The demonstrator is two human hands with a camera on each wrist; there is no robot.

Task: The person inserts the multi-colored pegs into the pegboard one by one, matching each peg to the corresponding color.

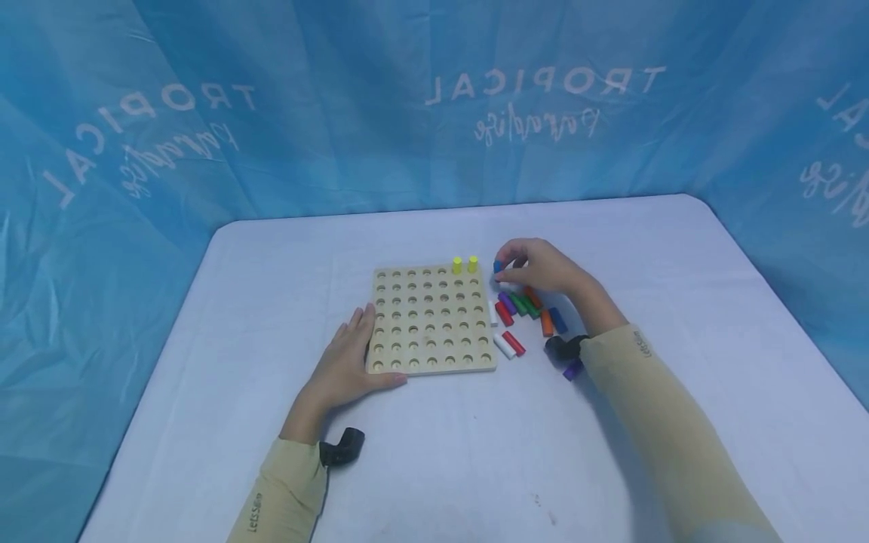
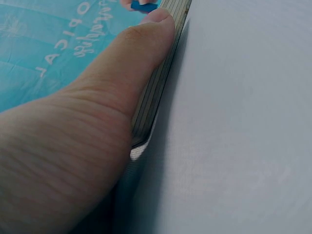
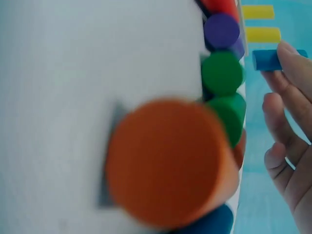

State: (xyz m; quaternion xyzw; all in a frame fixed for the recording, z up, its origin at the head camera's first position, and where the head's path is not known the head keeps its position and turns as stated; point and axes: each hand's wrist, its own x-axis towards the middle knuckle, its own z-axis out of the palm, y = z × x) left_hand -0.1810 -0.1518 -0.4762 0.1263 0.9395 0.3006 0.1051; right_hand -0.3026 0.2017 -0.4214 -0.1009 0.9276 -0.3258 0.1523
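Observation:
A square wooden pegboard (image 1: 421, 320) with rows of round holes lies on the table. Two yellow pegs (image 1: 465, 265) stand upright in its back row at the right corner. My left hand (image 1: 346, 362) rests against the board's left side, thumb (image 2: 141, 46) along the front edge, fingers at the left edge. Just off the board's back right corner, my right hand (image 1: 539, 265) pinches a blue peg (image 3: 267, 60) between thumb and fingertips, above the table. Below that hand lies a loose group of pegs, among them green pegs (image 3: 223, 73) and an orange peg (image 3: 165, 163).
Right of the board lie red pegs (image 1: 514, 344), white pegs (image 1: 505, 346), a second blue peg (image 1: 558, 320) and a purple peg (image 1: 572, 369) near the right wrist camera. A white cloth covers the table (image 1: 434, 467). Blue printed curtains (image 1: 380, 113) hang behind and at the sides.

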